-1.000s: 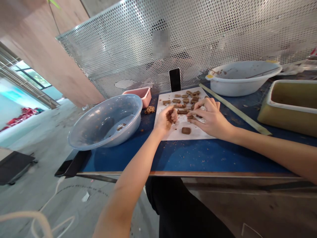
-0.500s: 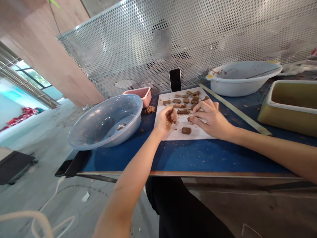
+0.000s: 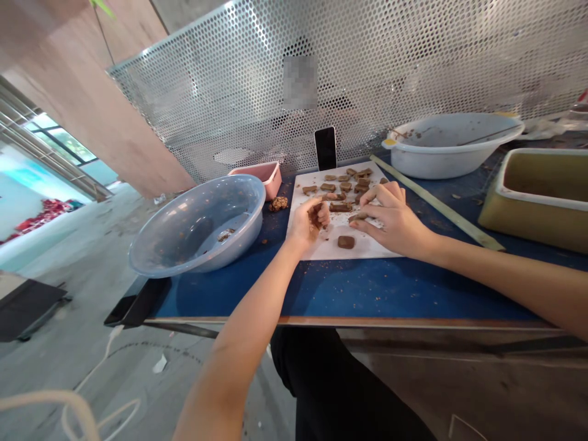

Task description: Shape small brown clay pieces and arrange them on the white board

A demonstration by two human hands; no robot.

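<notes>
Over the left edge of a white board [image 3: 316,250], my left hand [image 3: 309,223] has its fingers curled in, brown smears on them; whatever they may hold is hidden. My right hand [image 3: 395,220] is closed, pinching a small brown clay-like piece [image 3: 359,217] between thumb and fingers just above the board. Below and between the hands lies a brown rounded block [image 3: 346,242]. A longer brown piece [image 3: 340,207] rests behind it, and several small brown pieces [image 3: 327,187] are scattered toward the board's far side.
A translucent blue basin [image 3: 156,260] stands left, beside a pink container [image 3: 274,177] and a brown crumbly lump [image 3: 278,204]. A phone [image 3: 326,148] leans on the perforated metal panel [image 3: 367,73]. Rightward are a pale stick [image 3: 441,205], a white basin [image 3: 427,162] and an olive tub [image 3: 528,214].
My right hand's fingers have lifted and spread slightly, so more of the brown piece shows. My left hand stays nearly still.
</notes>
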